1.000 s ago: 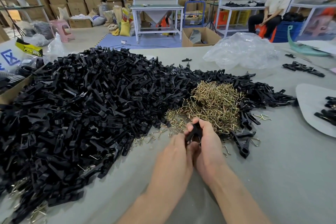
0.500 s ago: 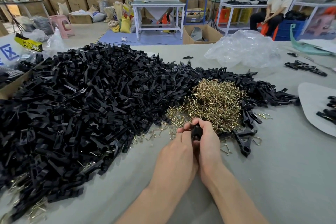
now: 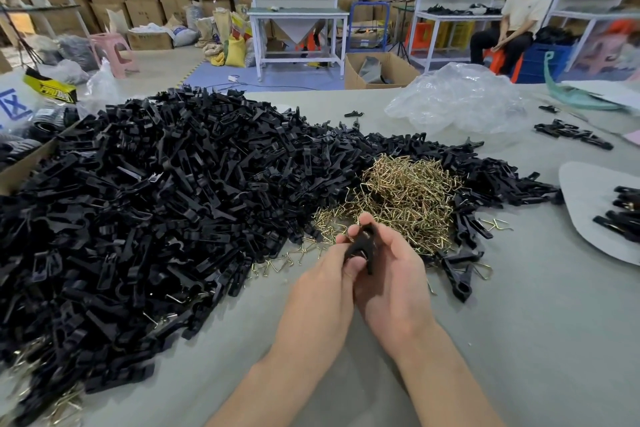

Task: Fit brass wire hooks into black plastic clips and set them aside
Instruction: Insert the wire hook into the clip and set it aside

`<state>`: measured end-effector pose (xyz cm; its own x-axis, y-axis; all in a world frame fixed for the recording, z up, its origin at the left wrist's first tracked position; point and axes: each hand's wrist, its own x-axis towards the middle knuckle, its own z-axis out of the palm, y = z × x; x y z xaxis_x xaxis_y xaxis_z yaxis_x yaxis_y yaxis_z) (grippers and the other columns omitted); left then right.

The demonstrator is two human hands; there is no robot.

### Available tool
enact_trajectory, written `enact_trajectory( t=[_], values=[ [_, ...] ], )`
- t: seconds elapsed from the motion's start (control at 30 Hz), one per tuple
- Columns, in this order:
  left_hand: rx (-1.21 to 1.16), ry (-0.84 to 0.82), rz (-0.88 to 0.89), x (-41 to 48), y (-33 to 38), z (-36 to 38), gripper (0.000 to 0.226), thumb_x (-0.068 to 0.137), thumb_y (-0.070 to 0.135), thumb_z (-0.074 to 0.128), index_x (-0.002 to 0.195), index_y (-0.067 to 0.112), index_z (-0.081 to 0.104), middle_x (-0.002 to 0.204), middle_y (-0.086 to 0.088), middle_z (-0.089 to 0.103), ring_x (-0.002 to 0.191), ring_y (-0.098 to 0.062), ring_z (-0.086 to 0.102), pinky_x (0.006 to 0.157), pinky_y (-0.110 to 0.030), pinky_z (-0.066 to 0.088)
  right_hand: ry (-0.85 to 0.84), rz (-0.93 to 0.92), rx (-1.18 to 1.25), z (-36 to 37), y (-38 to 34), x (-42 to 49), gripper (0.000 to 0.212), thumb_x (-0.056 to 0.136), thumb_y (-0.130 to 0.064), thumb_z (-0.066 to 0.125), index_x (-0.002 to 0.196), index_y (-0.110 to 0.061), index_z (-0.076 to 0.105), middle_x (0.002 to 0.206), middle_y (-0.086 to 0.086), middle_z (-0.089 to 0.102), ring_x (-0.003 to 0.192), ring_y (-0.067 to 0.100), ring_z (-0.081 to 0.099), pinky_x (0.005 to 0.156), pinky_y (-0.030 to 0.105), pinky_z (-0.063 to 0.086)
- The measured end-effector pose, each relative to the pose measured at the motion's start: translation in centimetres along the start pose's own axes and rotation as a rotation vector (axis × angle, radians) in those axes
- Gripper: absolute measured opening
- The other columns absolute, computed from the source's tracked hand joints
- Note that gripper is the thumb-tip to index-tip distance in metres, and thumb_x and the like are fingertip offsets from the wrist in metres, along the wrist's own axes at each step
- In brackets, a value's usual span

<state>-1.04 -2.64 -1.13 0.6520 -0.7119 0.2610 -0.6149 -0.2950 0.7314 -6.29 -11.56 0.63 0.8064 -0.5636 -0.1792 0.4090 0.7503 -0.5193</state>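
Held clip (image 3: 362,243): gripped above the table (image 3: 519,322), just in front of the hook pile (image 3: 408,198)
Left hand (image 3: 325,274): clasped round the clip's lower end, thumb pressed against it
Right hand (image 3: 391,281): curled round the same clip from the right, one fingertip over its top
Hook pile: heaped on the table, bordered by black clips
Clip heap (image 3: 156,201): spread across the table's left side
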Motion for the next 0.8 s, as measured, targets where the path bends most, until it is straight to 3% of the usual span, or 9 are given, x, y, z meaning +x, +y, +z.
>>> enact_trajectory(
  t=[0.13, 0.27, 0.37, 0.43, 0.5, 0.6, 0.8],
  values=[
    [-0.064, 0.041, 0.022, -0.13, -0.27, -0.44, 0.055, 0.095, 0.057, 0.024, 0.137, 0.034, 0.051, 0.113, 0.012, 0.07, 0.1, -0.014, 0.063, 0.083, -0.031, 0.048, -0.034, 0.053, -0.031, -0.3, -0.03, 0.0, 0.033, 0.098, -0.024, 0.053, 0.12, -0.007, 0.071, 0.099, 0.009, 0.068, 0.09, 0.019, 0.068, 0.074, 0.026, 0.058],
    [-0.089, 0.052, 0.04, -0.25, -0.51, -0.31, 0.058, 0.095, 0.067, 0.021, 0.142, 0.041, 0.043, 0.116, 0.019, 0.068, 0.103, -0.003, 0.061, 0.078, -0.013, 0.043, -0.041, -0.001, -0.118, -0.76, 0.09, 0.3, 0.037, 0.091, -0.026, 0.055, 0.121, -0.013, 0.073, 0.104, 0.009, 0.071, 0.097, 0.021, 0.07, 0.084, 0.031, 0.058],
    [-0.131, 0.059, 0.025, -0.29, -0.35, -0.33, 0.067, 0.085, 0.084, 0.026, 0.14, 0.047, 0.039, 0.113, 0.016, 0.069, 0.103, -0.002, 0.061, 0.072, -0.003, 0.04, -0.04, -0.033, -0.19, -0.83, 0.17, 0.33, 0.037, 0.088, -0.029, 0.057, 0.119, -0.02, 0.074, 0.109, 0.009, 0.075, 0.096, 0.022, 0.073, 0.078, 0.032, 0.06],
    [-0.127, 0.08, 0.002, -0.18, -0.18, -0.36, 0.065, 0.081, 0.084, 0.036, 0.138, 0.052, 0.037, 0.101, 0.023, 0.067, 0.092, 0.004, 0.062, 0.066, -0.004, 0.041, -0.023, -0.045, -0.221, -0.82, 0.28, 0.35, 0.035, 0.087, -0.029, 0.058, 0.117, -0.022, 0.075, 0.112, 0.011, 0.075, 0.095, 0.024, 0.075, 0.075, 0.032, 0.061],
    [-0.126, 0.109, -0.008, -0.1, -0.31, -0.35, 0.049, 0.084, 0.076, 0.04, 0.129, 0.056, 0.039, 0.086, 0.026, 0.065, 0.081, 0.009, 0.061, 0.062, -0.006, 0.041, -0.009, -0.056, -0.258, -0.73, 0.34, 0.36, 0.033, 0.086, -0.027, 0.06, 0.113, -0.021, 0.077, 0.112, 0.013, 0.075, 0.096, 0.026, 0.075, 0.073, 0.032, 0.061],
    [-0.166, 0.133, -0.037, 0.02, -0.72, -0.41, 0.028, 0.084, 0.07, 0.038, 0.109, 0.058, 0.037, 0.086, 0.032, 0.065, 0.071, 0.005, 0.063, 0.057, -0.009, 0.042, -0.023, -0.075, -0.364, -0.51, 0.45, 0.36, 0.03, 0.085, -0.025, 0.062, 0.111, -0.023, 0.077, 0.114, 0.012, 0.075, 0.096, 0.026, 0.074, 0.076, 0.035, 0.062],
    [-0.204, 0.14, -0.053, 0.05, -0.91, -0.39, 0.021, 0.089, 0.061, 0.046, 0.107, 0.057, 0.038, 0.081, 0.025, 0.068, 0.066, -0.001, 0.065, 0.06, -0.017, 0.048, -0.05, -0.129, -0.477, -0.71, 0.41, 0.2, 0.025, 0.094, -0.02, 0.063, 0.114, -0.028, 0.076, 0.114, 0.008, 0.075, 0.099, 0.028, 0.072, 0.093, 0.048, 0.058]
  ],
)
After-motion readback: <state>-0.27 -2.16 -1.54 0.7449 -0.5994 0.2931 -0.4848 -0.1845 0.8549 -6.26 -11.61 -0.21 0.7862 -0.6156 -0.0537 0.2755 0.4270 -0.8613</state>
